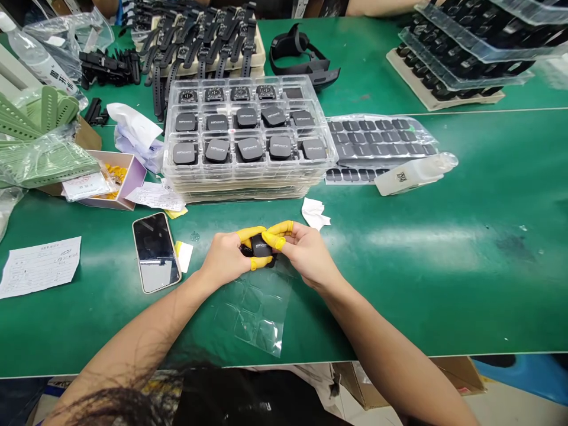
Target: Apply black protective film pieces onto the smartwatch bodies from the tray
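Note:
Between my two hands is a small square black watch case (261, 246) with pale lettering on its face. My left hand (228, 254) grips it from the left, its fingertips in yellow finger cots. My right hand (306, 251), with yellow cots too, pinches its upper right corner between thumb and finger. Under the hands lies a clear plastic sheet (255, 313) marked in squares. Just behind stands a stack of clear compartment trays (248, 171), whose top tray holds several similar black watch cases (249, 149).
Left of my hands lie a phone (157, 251) and a paper form (39, 266). A crumpled tissue (315, 213), a white bottle (415, 173) and sheets of black square stickers (381, 139) lie to the right. Strapped watches (204, 41) and stacked trays (470, 53) stand farther back.

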Available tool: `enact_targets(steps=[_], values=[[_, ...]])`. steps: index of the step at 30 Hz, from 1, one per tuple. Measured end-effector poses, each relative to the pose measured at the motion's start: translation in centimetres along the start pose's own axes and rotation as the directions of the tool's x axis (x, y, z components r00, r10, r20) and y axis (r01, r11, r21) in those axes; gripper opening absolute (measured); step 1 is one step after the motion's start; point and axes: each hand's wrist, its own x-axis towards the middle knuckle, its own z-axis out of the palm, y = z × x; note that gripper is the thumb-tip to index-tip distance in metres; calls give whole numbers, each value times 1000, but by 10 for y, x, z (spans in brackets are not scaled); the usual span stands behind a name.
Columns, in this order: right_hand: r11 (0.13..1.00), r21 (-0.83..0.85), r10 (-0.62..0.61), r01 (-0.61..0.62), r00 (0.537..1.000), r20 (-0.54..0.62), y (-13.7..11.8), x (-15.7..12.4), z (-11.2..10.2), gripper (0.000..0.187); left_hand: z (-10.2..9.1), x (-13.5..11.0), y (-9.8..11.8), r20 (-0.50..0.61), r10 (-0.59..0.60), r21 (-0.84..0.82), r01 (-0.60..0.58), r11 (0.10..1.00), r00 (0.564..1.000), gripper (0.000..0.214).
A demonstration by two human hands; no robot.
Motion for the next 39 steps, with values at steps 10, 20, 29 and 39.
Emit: enact_targets(steps=[10,20,29,39], values=[[999,-32,-19,19,1000,-9,2,0,1,59,0,0,2,3,8,-1,-8,1000,1000,53],[972,-211,-108,99,994,-32,-1,-6,-2,69,-1,0,-1,5,12,-71,-11,997,1000,55],[967,-210,-126,146,987,104,13,0,-5,52,-4,1,2,2,85,-57,-84,995,996,21],[780,-293,-595,552,800,-75,-83,40,-29,30,-2,0,1,36,-92,-194,98,976,995,55]])
